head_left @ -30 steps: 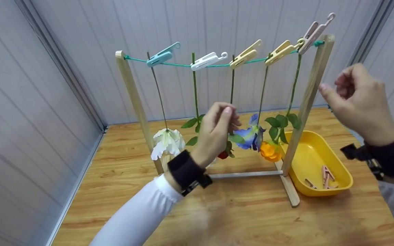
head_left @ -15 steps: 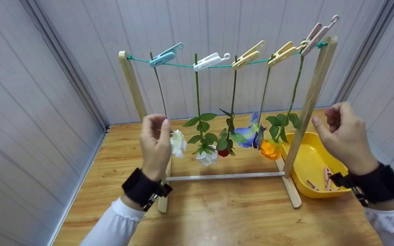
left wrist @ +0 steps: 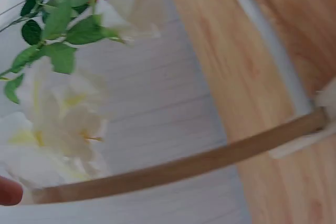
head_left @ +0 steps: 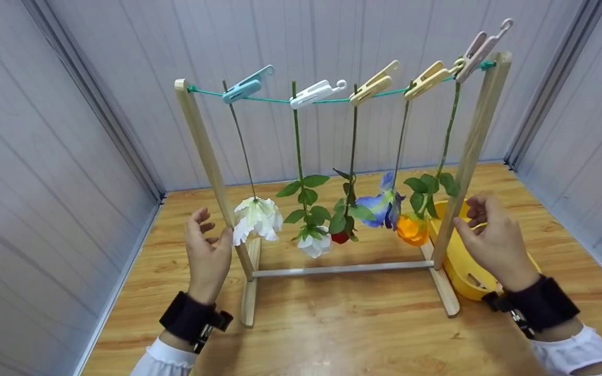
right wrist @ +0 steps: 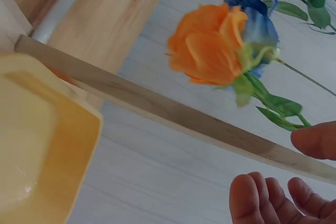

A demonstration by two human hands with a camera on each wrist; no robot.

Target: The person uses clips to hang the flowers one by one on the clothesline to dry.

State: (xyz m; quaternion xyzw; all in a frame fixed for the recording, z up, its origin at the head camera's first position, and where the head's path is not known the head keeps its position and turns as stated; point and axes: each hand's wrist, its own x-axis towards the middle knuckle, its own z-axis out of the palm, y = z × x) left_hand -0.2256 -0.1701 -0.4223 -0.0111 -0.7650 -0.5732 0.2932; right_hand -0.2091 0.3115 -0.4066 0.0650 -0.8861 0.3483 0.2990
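Note:
A wooden rack holds a green cord [head_left: 280, 100] between its left post [head_left: 204, 149] and right post [head_left: 476, 133]. Artificial flowers hang upside down from clothespins: a white one [head_left: 256, 222] under a blue clothespin [head_left: 243, 91], a white bloom [head_left: 314, 244], a red bloom [head_left: 339, 238], a blue-purple one [head_left: 378, 210] and an orange one [head_left: 412, 230]. My left hand [head_left: 208, 263] is beside the left post, fingers loosely bent, thumb tip right at the wood. Beside the right post my right hand [head_left: 497, 248] has its thumb and fingers apart, one on each side of the post. Neither hand holds anything.
Behind the right post and my right hand stands a yellow basin [head_left: 455, 261], partly hidden, with a small clip inside. A white crossbar [head_left: 343, 270] joins the rack's wooden feet on the wood-grain surface [head_left: 353, 334]. Panelled walls [head_left: 71, 156] close in the sides and back.
My left hand has moved left from in front of the flowers to the left post. The right hand has come down and left to the right post. The hanging flowers stay in place.

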